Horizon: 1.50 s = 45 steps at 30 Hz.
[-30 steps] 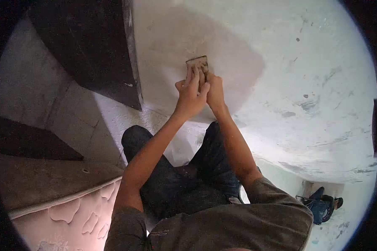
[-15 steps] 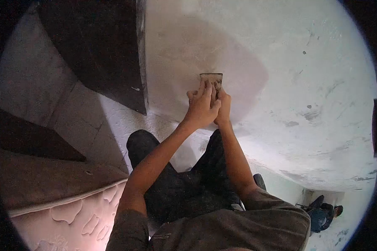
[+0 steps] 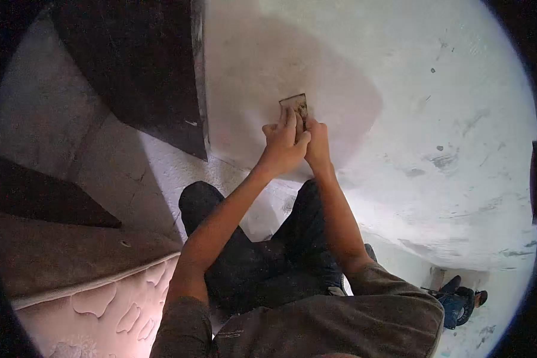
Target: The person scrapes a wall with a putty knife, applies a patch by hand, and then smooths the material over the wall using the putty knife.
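A putty knife [image 3: 301,105] with a wide, stained blade lies against the pale wall [image 3: 400,77], its edge pointing up and slightly tilted. My left hand [image 3: 283,145] is closed over it, with fingers stretched along the blade and pressing on it. Just beside it, my right hand [image 3: 318,143] is wrapped round the lower part of the tool; the handle is mostly hidden by both hands. A darker, smooth patch [image 3: 346,98] of wall surrounds the blade.
A dark panel [image 3: 143,65] stands close on the left. Lower left is a pink patterned mattress [image 3: 113,310] with a brown edge. My bent legs [image 3: 250,256] are below my arms. Another person [image 3: 456,304] is at the far lower right.
Both hands have moved the putty knife slightly up and to the left along the wall. The blade has tilted, its right corner now higher than its left.
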{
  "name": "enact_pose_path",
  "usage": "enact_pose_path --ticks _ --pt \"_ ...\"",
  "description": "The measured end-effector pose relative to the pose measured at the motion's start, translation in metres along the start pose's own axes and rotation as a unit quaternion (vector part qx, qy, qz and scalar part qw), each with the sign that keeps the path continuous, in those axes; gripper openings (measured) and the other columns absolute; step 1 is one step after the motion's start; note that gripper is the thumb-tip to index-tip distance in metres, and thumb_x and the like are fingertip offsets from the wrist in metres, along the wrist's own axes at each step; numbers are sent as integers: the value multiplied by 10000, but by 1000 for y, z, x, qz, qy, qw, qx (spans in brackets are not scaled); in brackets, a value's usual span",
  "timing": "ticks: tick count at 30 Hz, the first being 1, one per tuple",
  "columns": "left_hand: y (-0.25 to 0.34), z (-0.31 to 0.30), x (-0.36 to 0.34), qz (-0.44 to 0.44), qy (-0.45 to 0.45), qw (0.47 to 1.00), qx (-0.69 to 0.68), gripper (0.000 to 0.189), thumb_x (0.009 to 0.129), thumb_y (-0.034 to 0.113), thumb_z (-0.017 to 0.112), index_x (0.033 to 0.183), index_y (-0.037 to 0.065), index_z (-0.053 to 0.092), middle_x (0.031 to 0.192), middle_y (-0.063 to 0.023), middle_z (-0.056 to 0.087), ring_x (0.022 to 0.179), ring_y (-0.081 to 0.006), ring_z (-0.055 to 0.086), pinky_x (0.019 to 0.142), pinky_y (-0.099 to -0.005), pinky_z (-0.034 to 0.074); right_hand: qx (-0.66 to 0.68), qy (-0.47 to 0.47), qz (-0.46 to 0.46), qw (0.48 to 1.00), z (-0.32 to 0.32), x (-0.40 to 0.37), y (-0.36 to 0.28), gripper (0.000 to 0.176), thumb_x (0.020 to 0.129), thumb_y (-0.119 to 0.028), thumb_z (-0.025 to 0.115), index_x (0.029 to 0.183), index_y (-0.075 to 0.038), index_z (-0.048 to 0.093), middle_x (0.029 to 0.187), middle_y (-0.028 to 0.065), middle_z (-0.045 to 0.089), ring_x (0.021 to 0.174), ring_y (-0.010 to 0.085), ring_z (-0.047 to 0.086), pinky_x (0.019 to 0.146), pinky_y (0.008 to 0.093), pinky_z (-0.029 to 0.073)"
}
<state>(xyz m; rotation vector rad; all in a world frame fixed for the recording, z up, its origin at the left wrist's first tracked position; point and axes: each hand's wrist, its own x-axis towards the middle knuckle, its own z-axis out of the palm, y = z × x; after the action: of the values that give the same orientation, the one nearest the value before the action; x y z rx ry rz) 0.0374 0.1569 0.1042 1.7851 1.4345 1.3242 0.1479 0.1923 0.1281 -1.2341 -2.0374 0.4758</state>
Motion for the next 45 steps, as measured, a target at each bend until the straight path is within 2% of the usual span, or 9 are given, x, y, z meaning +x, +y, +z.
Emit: enact_pose_path --ticks 6,11,14,20,23,27,35,39,45 --pt "4 -2 5 -28 -22 999 7 694 860 255 554 1345 -165 288 1415 -312 337 1294 -389 381 1069 -434 208 -18 16 8 1000 3 3 -5 140 848 -118 576 884 18 572 764 273 600 746 455 595 619 474 477" --pt "0 -8 11 -53 -85 995 -27 644 830 230 536 1350 -91 334 1270 -306 480 1109 -416 512 986 -437 338 -75 -13 -20 997 -3 0 14 159 810 -101 589 908 25 586 772 276 606 754 457 601 630 487 478" --pt "-2 3 6 12 41 999 28 571 826 213 538 1322 -29 391 1201 -274 535 1065 -414 540 951 -439 375 -57 -23 -24 998 6 5 10 166 783 -98 601 890 28 587 771 270 612 744 462 599 632 496 477" --pt "-3 -7 10 -65 -16 994 -82 538 821 193 539 1299 -13 406 1137 -260 578 1102 -416 533 979 -420 375 -121 -28 -13 992 4 3 10 158 767 -89 589 882 19 583 771 261 617 743 460 597 647 511 480" --pt "-8 -2 8 -4 41 999 -31 540 819 176 540 1300 -27 398 1121 -268 583 1086 -416 545 964 -425 390 -98 -35 -22 994 13 7 11 161 775 -98 584 892 12 589 766 261 615 749 459 597 657 516 479" --pt "-3 -5 10 -35 -11 998 -45 561 823 175 530 1312 -53 373 1104 -277 584 1074 -412 554 956 -429 396 -116 -47 -14 992 6 3 10 162 784 -112 586 901 0 590 757 257 617 747 457 599 656 518 476" --pt "-21 7 10 -43 58 997 -21 545 848 198 481 1305 -78 371 1100 -277 585 1061 -407 554 956 -473 366 -90 -66 -29 993 11 10 1 224 802 -154 566 999 -54 605 822 237 642 778 437 616 691 510 495" --pt "8 -21 10 -44 -24 996 -71 573 850 179 480 1330 -90 320 1151 -287 561 1054 -401 558 963 -466 343 -107 -54 -5 993 1 7 -11 268 789 -132 582 1051 -78 603 830 227 646 782 437 617 692 512 494" --pt "-5 -1 9 -18 33 999 -4 655 832 155 503 1386 -81 243 1120 -291 570 1025 -396 567 949 -468 350 -131 -47 -27 990 7 4 -2 271 778 -105 598 1046 -59 599 820 224 644 780 435 613 683 507 490"
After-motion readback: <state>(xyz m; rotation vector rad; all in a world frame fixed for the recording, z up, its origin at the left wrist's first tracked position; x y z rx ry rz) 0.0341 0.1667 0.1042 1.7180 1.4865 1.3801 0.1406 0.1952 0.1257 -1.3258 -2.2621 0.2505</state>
